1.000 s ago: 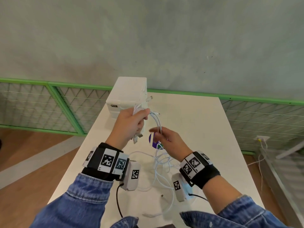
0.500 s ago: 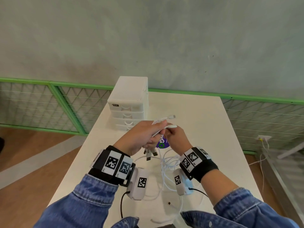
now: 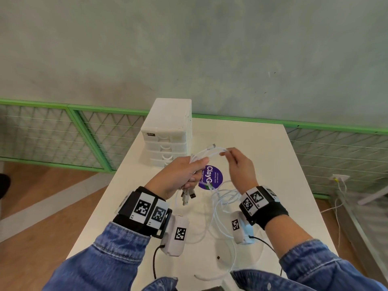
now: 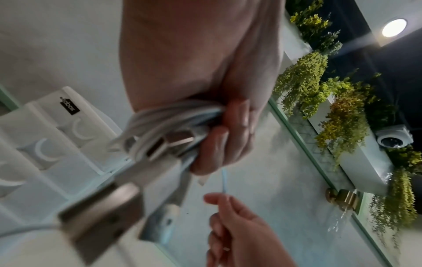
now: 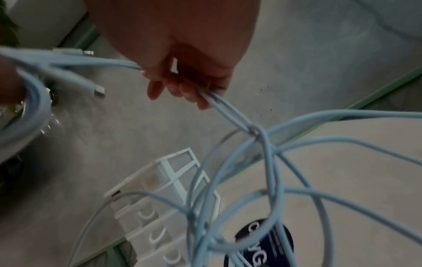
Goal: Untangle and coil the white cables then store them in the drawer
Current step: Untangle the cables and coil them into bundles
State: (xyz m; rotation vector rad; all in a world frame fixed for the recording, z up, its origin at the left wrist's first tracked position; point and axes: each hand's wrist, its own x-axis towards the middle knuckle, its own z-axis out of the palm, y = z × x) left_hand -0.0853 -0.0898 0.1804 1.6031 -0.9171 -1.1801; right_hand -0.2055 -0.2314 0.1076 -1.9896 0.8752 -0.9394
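Observation:
My left hand (image 3: 184, 173) grips a coiled bundle of white cables (image 4: 169, 119) above the table, with USB plugs (image 3: 189, 196) dangling below the fist. My right hand (image 3: 237, 164) pinches a white cable strand (image 3: 212, 152) that runs from the bundle, and the strand slides on through its curled fingers (image 5: 182, 86). From there loose white cable loops (image 3: 222, 208) hang tangled down to the table. The white drawer unit (image 3: 168, 133) stands at the table's far left, its drawers closed.
A round purple sticker (image 3: 211, 177) lies on the white table (image 3: 273, 164) under my hands. More cable (image 3: 212, 276) trails near the front edge. A green mesh fence (image 3: 63, 133) runs behind the table, below a grey wall.
Both hands dropped from in front of the drawer unit and met. The right hand then drew away to the right, pulling a cable strand out from the bundle in the left.

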